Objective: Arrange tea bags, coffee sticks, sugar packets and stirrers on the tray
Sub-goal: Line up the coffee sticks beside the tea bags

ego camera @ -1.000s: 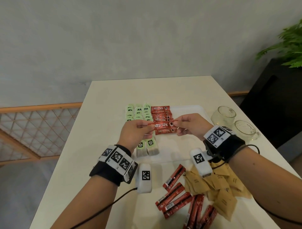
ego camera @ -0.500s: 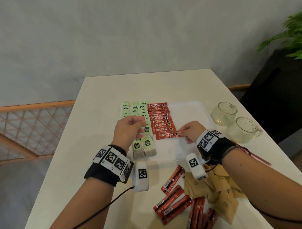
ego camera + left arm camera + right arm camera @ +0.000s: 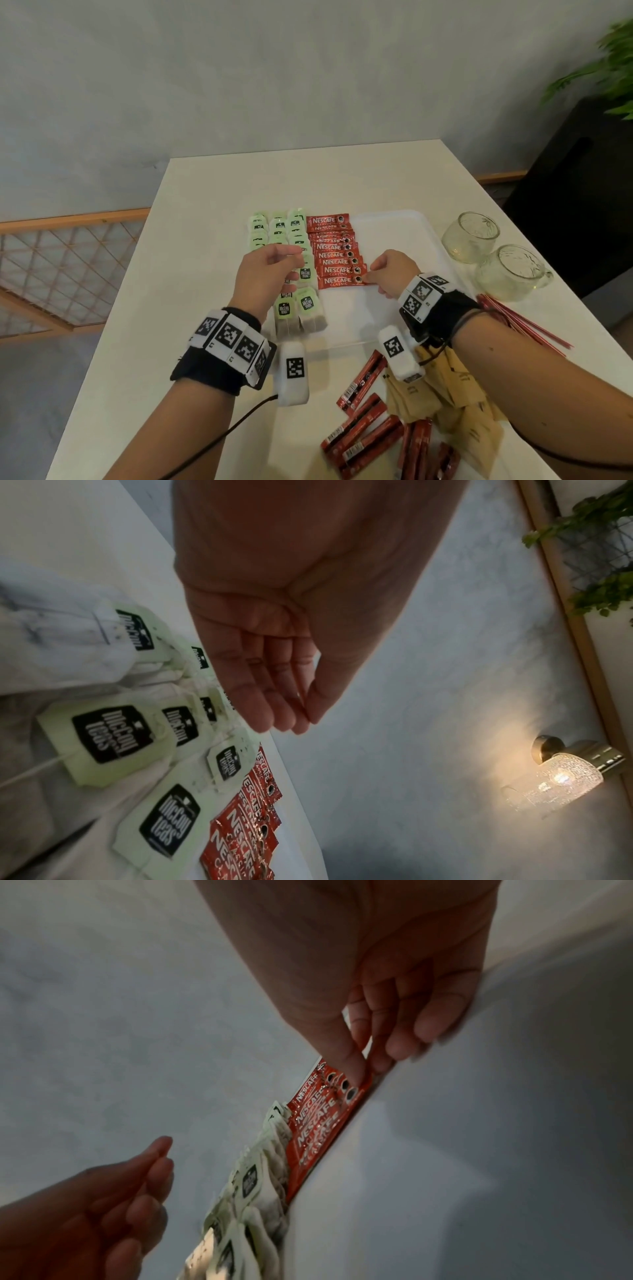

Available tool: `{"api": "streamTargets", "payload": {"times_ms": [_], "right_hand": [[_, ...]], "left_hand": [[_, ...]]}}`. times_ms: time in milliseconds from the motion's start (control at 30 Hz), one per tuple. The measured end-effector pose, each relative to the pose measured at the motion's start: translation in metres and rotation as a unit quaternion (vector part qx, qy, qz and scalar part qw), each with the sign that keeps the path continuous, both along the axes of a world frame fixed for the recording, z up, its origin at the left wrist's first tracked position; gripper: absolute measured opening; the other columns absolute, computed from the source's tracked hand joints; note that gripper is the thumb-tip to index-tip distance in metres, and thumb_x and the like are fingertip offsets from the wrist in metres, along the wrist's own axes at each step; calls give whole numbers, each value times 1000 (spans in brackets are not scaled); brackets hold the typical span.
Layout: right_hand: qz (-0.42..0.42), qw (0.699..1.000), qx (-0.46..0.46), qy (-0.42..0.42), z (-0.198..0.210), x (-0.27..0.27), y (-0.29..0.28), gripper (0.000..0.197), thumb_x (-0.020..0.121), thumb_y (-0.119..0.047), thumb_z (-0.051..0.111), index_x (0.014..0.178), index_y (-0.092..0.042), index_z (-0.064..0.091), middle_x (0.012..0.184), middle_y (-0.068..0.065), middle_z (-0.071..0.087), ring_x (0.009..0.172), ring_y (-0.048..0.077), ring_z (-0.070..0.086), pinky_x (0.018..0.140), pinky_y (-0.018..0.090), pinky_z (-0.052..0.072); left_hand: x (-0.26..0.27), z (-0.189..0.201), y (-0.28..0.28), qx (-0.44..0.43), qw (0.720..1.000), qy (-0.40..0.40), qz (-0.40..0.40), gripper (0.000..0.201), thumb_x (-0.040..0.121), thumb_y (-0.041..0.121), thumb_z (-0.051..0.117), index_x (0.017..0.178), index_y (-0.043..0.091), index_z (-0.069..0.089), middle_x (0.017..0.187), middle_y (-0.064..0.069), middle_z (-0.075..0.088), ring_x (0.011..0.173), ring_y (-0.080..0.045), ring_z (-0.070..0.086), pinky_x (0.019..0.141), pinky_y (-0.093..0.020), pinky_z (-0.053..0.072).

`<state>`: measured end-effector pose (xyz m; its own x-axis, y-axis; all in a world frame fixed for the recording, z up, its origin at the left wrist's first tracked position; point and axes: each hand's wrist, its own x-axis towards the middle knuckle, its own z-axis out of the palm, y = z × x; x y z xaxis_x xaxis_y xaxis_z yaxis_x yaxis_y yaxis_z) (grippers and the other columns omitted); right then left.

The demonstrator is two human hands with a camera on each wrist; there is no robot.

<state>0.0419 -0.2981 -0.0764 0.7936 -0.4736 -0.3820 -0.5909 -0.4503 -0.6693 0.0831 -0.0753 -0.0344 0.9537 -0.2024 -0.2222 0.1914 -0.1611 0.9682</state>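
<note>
A white tray (image 3: 404, 240) carries columns of green tea bags (image 3: 279, 226) on its left and a row of red coffee sticks (image 3: 330, 246) beside them. The nearest coffee stick (image 3: 337, 281) lies flat at the row's front end. My right hand (image 3: 371, 279) pinches that stick's right end; in the right wrist view the thumb of that hand (image 3: 363, 1074) lies on top of the stick (image 3: 315, 1123). Above the tea bags (image 3: 103, 734) hovers my left hand (image 3: 294, 267), its fingers relaxed (image 3: 294, 723) and holding nothing.
Loose coffee sticks (image 3: 366, 431) and brown sugar packets (image 3: 455, 401) lie on the table in front of the tray. Red stirrers (image 3: 513, 322) lie at the right, near two glass cups (image 3: 471, 236) (image 3: 510, 272). The tray's right half is bare.
A second ago both hands held the coffee stick above the tray. The right hand has lowered it onto the front of the row; the left hand has let go and drawn back left.
</note>
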Motion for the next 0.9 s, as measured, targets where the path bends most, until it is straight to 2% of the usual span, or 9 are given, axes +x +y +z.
{"api": "streamTargets", "payload": {"times_ms": [167,233,333,433,533,667,800,900], "right_hand": [[16,1000,-20,3,15,-2,1,25,82,-27,74,90,-18,52,85,4,61,66,16,57,58,27,47],[30,999,-26,-32,32,-6,1,26,81,-28,74,94,-15,55,82,3,63,64,15,57,56,26,46],[65,993,-17,-96,63,-20,4,24,83,-27,74,95,-12,60,84,1,66,66,15,60,61,29,52],[105,985,18,-133,80,-46,10,18,83,-23,74,91,-12,62,77,-2,64,59,12,58,55,25,49],[156,979,31,-131,80,-80,14,15,81,-22,76,90,-16,65,74,-3,64,57,11,59,56,24,49],[218,970,38,-103,66,-122,15,17,77,-20,79,91,-18,69,74,-2,63,57,10,56,61,27,48],[284,958,-19,-39,46,-163,10,15,75,-18,79,85,-25,72,75,-2,67,54,-2,52,62,19,44],[311,950,-35,14,38,-187,5,18,73,-16,82,86,-23,71,74,-8,68,56,-7,56,58,11,43]], "left_hand": [[-3,16,-3,29,999,-30,-31,14,89,10,68,102,13,71,88,-4,72,67,-10,64,63,-26,58],[-8,31,-2,39,996,-58,-51,13,89,11,68,101,15,71,88,-2,72,68,-11,65,62,-26,56],[-22,51,-1,51,990,-92,-89,12,88,11,69,98,17,71,83,-1,71,69,-13,68,61,-26,55],[-47,58,-1,106,976,-123,-142,11,87,15,71,98,17,71,80,-1,70,70,-14,71,63,-29,59],[-79,50,-6,168,952,-148,-207,10,85,16,72,94,17,71,76,2,69,64,-9,67,64,-33,60],[-116,27,-18,282,891,-179,-307,9,82,29,75,87,24,71,80,3,70,70,-12,67,69,-35,58],[-158,4,-32,405,791,-209,-408,23,81,49,69,84,26,68,84,9,66,81,-12,63,62,-27,43],[-174,-9,-41,479,731,-230,-428,41,78,63,66,84,22,66,83,6,67,77,-16,63,56,-26,39]]}}
